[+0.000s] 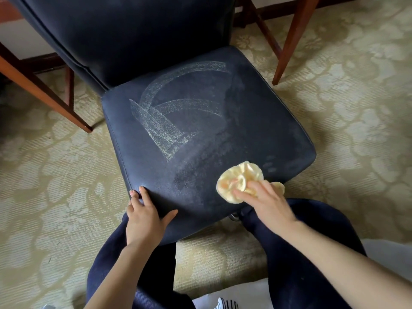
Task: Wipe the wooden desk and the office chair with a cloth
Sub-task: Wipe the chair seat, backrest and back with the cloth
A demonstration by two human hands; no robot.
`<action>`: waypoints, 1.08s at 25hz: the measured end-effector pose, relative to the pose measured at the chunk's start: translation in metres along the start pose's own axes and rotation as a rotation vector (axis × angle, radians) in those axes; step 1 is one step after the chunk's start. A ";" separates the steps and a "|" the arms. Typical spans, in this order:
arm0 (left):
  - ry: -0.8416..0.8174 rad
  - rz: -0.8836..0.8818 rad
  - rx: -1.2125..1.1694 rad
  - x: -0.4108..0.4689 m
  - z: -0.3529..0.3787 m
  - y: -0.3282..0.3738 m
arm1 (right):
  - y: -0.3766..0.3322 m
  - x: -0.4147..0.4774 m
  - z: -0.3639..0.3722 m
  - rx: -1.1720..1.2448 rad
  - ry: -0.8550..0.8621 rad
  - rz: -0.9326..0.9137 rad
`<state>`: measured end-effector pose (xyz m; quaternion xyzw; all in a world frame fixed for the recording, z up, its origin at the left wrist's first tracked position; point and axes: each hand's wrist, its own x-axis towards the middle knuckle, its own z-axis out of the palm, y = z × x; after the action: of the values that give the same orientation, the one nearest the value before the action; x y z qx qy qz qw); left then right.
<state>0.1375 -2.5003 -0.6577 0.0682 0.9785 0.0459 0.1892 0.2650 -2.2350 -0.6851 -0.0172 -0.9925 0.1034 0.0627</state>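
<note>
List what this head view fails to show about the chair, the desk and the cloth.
- Chair base: hidden under the seat.
- Backrest top: cut off by the upper edge.
- Wooden desk top: out of frame; only legs show.
- Cloth: crumpled under the right hand, so its full shape is hidden.

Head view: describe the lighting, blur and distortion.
Head view: soft, even daylight; the dusty streaks on the seat catch a pale sheen. The right hand on the cloth is slightly motion-blurred; the left hand is sharp. Wide-angle bending splays the wooden legs outward.
</note>
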 end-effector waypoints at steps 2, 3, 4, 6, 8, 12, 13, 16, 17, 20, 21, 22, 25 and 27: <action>-0.001 0.005 0.010 -0.001 0.000 0.001 | 0.026 0.000 -0.004 0.039 -0.121 0.240; -0.001 0.004 0.015 -0.002 0.000 0.002 | 0.038 0.002 -0.007 0.066 -0.146 0.356; 0.000 0.001 0.019 -0.002 0.000 0.002 | 0.050 0.006 -0.010 0.075 -0.124 0.445; 0.005 0.000 0.032 -0.004 0.000 0.005 | 0.071 0.018 -0.018 0.034 -0.036 0.537; 0.009 -0.004 0.058 -0.006 0.001 0.009 | 0.092 0.035 -0.026 0.066 0.007 0.618; 0.014 -0.002 0.093 -0.010 0.004 0.014 | 0.128 0.073 -0.041 0.130 0.012 0.942; 0.013 -0.004 0.107 -0.011 0.005 0.014 | 0.130 0.079 -0.046 0.113 0.000 0.973; 0.021 0.002 0.110 -0.011 0.005 0.014 | 0.121 0.089 -0.070 0.110 -0.033 0.972; 0.024 0.006 0.113 -0.011 0.005 0.014 | 0.116 0.091 -0.081 0.096 -0.053 0.928; 0.019 0.008 0.147 -0.011 0.005 0.014 | 0.096 0.102 -0.116 0.091 -0.160 0.741; 0.016 0.009 0.152 -0.010 0.005 0.014 | 0.089 0.106 -0.127 0.088 -0.246 0.680; 0.012 0.011 0.157 -0.010 0.005 0.013 | 0.082 0.111 -0.137 0.079 -0.363 0.617; 0.002 0.014 0.191 -0.011 0.004 0.013 | 0.057 0.129 -0.146 0.148 -0.721 0.477; -0.008 0.017 0.215 -0.011 0.003 0.014 | 0.041 0.142 -0.136 0.177 -0.776 0.441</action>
<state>0.1504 -2.4875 -0.6552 0.0965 0.9764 -0.0580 0.1845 0.1427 -2.1610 -0.5446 -0.1829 -0.9025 0.1976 -0.3361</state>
